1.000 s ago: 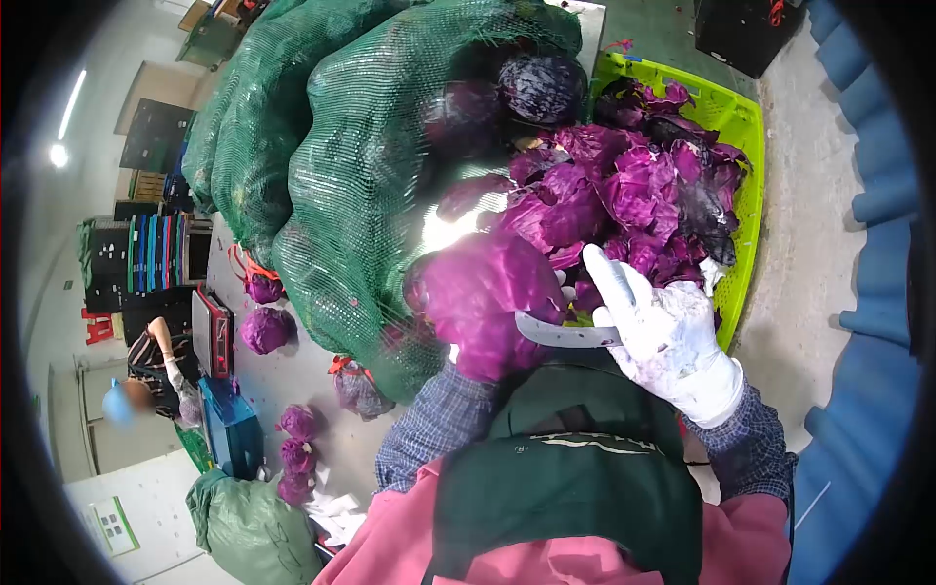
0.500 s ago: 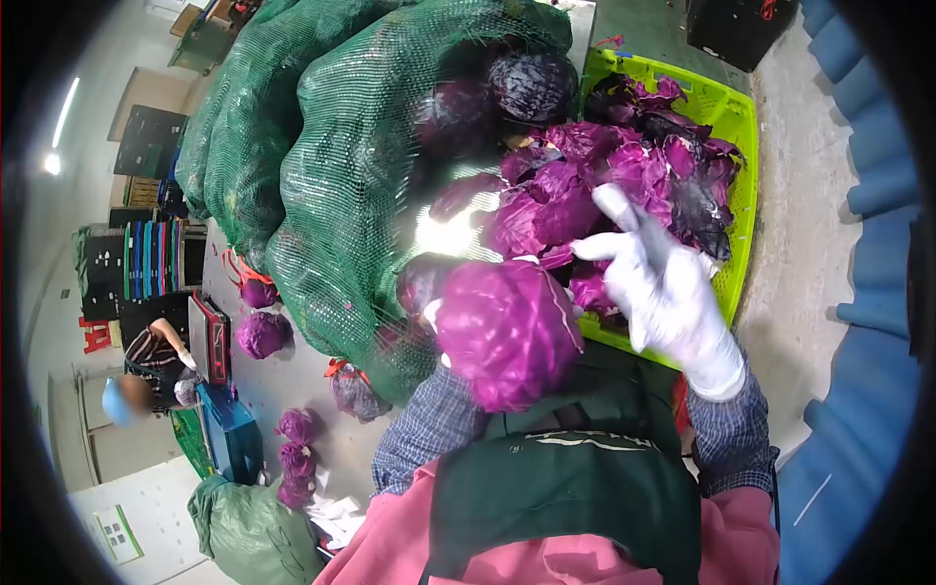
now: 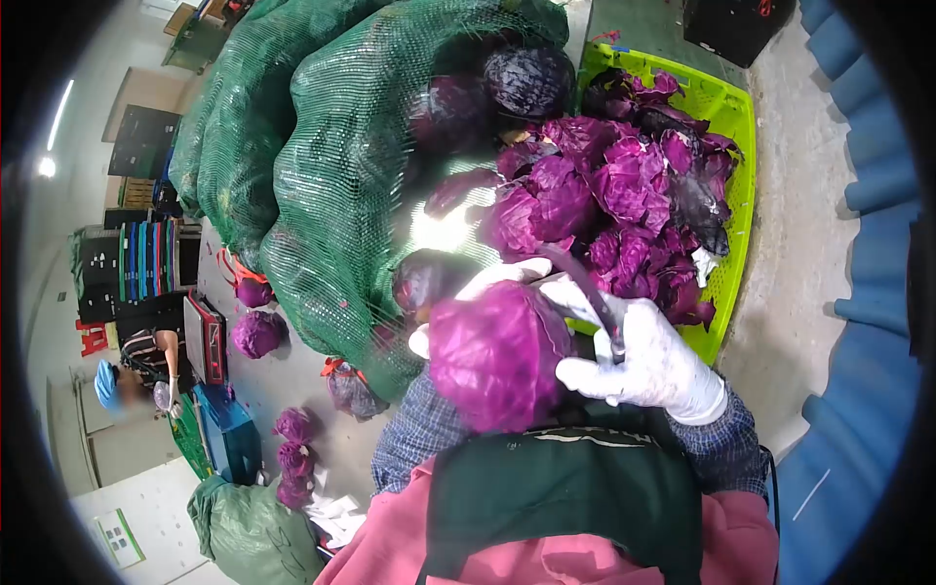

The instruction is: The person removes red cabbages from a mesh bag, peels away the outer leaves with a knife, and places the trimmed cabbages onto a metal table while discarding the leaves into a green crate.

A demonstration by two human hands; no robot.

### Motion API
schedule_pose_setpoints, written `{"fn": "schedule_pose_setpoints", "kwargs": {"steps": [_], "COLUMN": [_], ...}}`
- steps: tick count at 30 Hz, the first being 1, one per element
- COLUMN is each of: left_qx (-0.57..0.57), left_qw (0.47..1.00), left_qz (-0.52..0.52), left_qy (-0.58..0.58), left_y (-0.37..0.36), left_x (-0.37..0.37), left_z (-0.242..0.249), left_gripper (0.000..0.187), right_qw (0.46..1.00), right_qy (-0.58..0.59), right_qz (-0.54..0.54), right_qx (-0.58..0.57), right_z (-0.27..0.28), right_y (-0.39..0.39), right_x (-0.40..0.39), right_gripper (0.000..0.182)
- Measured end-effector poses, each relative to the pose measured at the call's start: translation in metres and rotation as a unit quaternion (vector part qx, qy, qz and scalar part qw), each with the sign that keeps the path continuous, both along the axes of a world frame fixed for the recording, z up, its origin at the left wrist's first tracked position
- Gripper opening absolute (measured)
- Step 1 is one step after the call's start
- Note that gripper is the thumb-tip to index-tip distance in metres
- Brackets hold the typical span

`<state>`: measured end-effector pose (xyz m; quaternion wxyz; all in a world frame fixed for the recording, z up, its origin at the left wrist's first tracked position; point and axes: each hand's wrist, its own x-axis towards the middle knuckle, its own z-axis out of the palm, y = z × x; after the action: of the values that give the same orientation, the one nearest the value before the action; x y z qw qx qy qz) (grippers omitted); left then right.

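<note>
A peeled red cabbage (image 3: 497, 361) rests in my left hand (image 3: 502, 277), whose white-gloved fingers show behind its upper edge and at its left side; the palm is hidden. My right hand (image 3: 653, 359), also gloved in white, grips a knife (image 3: 585, 285) with a dark curved blade. Its blade arches up and left beside the cabbage's right side; whether it touches cannot be made out. Just beyond both hands, purple cabbage leaves (image 3: 634, 180) fill a lime-green crate (image 3: 746, 210).
Green mesh sacks (image 3: 341, 175) of cabbages stand to the left, one open with a dark cabbage (image 3: 529, 81) at its mouth. Several peeled cabbages (image 3: 295, 458) sit on the grey table (image 3: 356, 453). At the far left, a person (image 3: 146, 361) stands near a red-framed box (image 3: 205, 336).
My right hand has moved down and left toward the cabbage, its extended fingers now closed around the knife, whose blade has come into view. The cabbage has dropped slightly. The other person has shifted.
</note>
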<state>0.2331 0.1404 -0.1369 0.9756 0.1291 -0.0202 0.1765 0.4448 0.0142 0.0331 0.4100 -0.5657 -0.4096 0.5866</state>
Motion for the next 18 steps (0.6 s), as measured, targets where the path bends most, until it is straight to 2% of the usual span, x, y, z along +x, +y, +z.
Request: {"fn": "schedule_pose_setpoints", "kwargs": {"steps": [1, 3, 4, 5, 7, 8, 9, 10, 11, 12, 14, 16, 17, 18], "left_qx": [0.025, 0.02, 0.018, -0.005, 0.006, 0.012, 0.051, 0.036, 0.022, 0.021, 0.028, 0.041, 0.049, 0.06], "left_qw": [0.997, 0.997, 0.997, 0.996, 1.0, 0.999, 0.996, 0.997, 0.998, 0.996, 0.991, 0.982, 0.977, 0.972], "left_qz": [-0.02, -0.043, -0.055, -0.053, -0.026, -0.014, -0.018, -0.02, -0.021, -0.016, 0.009, 0.041, 0.057, 0.075], "left_qy": [-0.063, -0.061, -0.06, -0.078, -0.009, 0.026, 0.07, 0.065, 0.059, 0.081, 0.134, 0.182, 0.201, 0.214], "left_y": [0.009, 0.011, 0.012, 0.007, 0.004, 0.002, 0.007, 0.002, -0.003, -0.005, -0.011, -0.014, -0.013, -0.014], "left_x": [0.016, 0.021, 0.024, 0.021, 0.009, 0.004, 0.005, 0.012, 0.019, 0.022, 0.024, 0.026, 0.027, 0.028], "left_z": [0.028, 0.064, 0.082, 0.063, 0.056, 0.052, 0.069, 0.088, 0.108, 0.113, 0.108, 0.098, 0.096, 0.097], "left_gripper": [0.111, 0.128, 0.137, 0.137, 0.137, 0.136, 0.135, 0.134, 0.133, 0.13, 0.124, 0.118, 0.115, 0.112], "right_qw": [1.0, 0.992, 0.992, 0.992, 0.988, 0.943, 0.868, 0.937, 0.961, 0.991, 0.984, 0.975, 0.972, 0.984], "right_qy": [-0.024, -0.116, -0.114, -0.111, -0.138, -0.291, -0.434, -0.272, -0.095, 0.023, 0.056, 0.165, 0.171, 0.087], "right_qz": [0.012, 0.028, 0.021, 0.015, 0.012, 0.017, 0.021, -0.069, -0.173, -0.131, -0.161, -0.142, -0.157, -0.135], "right_qx": [0.002, 0.046, 0.05, 0.053, 0.073, 0.159, 0.239, 0.207, 0.194, -0.013, 0.051, -0.053, -0.05, -0.074], "right_z": [0.002, 0.009, 0.008, 0.004, 0.0, -0.005, -0.014, -0.024, -0.035, -0.02, -0.041, -0.021, -0.023, -0.022], "right_y": [-0.001, -0.002, -0.003, -0.004, -0.006, -0.011, -0.017, -0.009, -0.002, 0.002, -0.001, -0.002, -0.005, -0.009], "right_x": [-0.002, -0.004, -0.006, -0.007, -0.012, -0.016, -0.022, -0.03, -0.039, -0.025, -0.032, -0.019, -0.017, -0.01], "right_gripper": [0.079, 0.067, 0.067, 0.066, 0.063, 0.06, 0.058, 0.055, 0.055, 0.057, 0.053, 0.045, 0.038, 0.039]}}
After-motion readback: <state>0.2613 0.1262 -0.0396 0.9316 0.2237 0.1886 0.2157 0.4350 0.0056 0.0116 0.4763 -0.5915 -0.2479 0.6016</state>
